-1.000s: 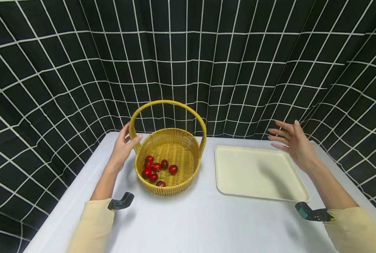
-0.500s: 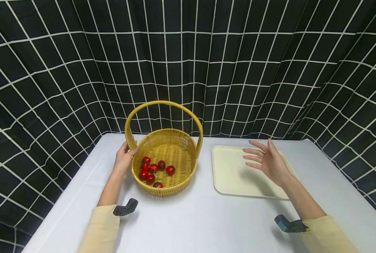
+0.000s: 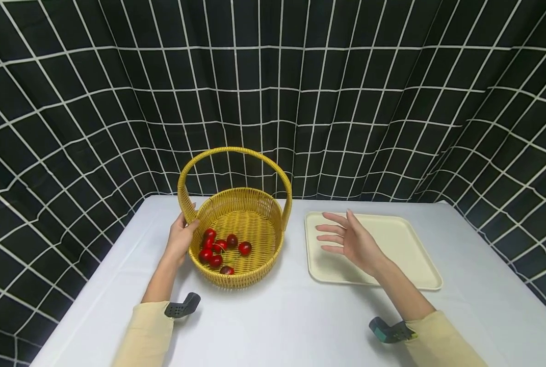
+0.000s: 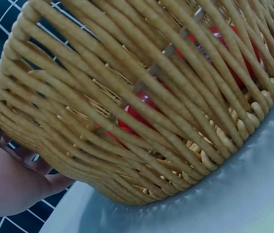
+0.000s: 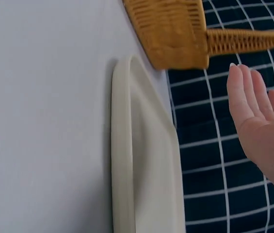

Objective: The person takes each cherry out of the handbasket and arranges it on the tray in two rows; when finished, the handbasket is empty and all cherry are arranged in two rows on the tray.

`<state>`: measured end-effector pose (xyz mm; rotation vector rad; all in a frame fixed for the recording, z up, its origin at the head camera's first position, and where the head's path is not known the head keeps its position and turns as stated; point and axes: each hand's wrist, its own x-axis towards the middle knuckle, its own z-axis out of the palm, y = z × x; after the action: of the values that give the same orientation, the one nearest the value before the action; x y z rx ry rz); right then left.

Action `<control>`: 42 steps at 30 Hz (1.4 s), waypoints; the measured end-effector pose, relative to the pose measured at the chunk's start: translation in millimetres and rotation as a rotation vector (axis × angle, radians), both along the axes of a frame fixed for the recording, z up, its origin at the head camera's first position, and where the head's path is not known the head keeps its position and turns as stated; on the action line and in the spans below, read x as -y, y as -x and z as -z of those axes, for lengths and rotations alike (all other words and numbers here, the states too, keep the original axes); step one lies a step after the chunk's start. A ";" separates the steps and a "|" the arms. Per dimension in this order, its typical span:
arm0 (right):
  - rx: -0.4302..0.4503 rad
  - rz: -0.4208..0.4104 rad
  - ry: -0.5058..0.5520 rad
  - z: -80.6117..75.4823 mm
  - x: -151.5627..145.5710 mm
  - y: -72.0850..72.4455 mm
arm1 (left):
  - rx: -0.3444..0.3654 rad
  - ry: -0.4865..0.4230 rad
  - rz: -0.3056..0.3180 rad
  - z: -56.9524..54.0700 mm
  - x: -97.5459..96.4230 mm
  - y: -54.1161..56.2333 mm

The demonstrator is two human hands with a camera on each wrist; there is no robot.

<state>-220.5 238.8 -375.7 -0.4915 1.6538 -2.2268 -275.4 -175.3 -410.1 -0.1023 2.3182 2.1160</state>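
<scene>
A yellow wicker basket (image 3: 260, 227) with a tall hoop handle (image 3: 234, 150) stands left of centre. Several dark red cherries (image 3: 219, 246) lie inside it, mostly towards the left and front. My left hand (image 3: 180, 238) grips the basket's left side at the foot of the handle, thumb on the near side; its other fingers are largely hidden behind. In the left wrist view, red cherries (image 4: 137, 112) show through the woven wall. Over the left part of a cream tray (image 3: 401, 239) hovers my right hand (image 3: 356, 244), fingers extended and holding nothing.
A white cloth (image 3: 273, 326) covers the table. Behind and at both sides hangs a black curtain (image 3: 273, 117) with a white grid. Each wrist bears a dark camera, such as the right camera (image 3: 390, 330).
My right hand has travelled left across the tray towards the basket. My left hand has closed from beside the handle onto the basket's side. The whole view has shifted slightly.
</scene>
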 end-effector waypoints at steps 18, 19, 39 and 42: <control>0.035 -0.106 -0.104 -18.2 70.7 1.6 | -0.037 0.076 -0.057 2.2 -2.4 1.6; 0.032 -0.107 -0.110 -18.5 73.5 2.4 | -0.031 0.058 -0.043 2.1 -1.6 2.2; 0.023 -0.127 -0.164 -22.2 122.4 17.0 | 0.030 0.144 -0.049 2.5 1.5 0.0; 0.020 -0.122 -0.186 -21.5 130.3 22.6 | 0.027 0.078 -0.016 4.1 2.9 1.9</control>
<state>-243.2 108.5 -354.2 -0.5055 1.7502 -1.9634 -277.2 -178.2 -414.2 -0.1488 2.3932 2.0175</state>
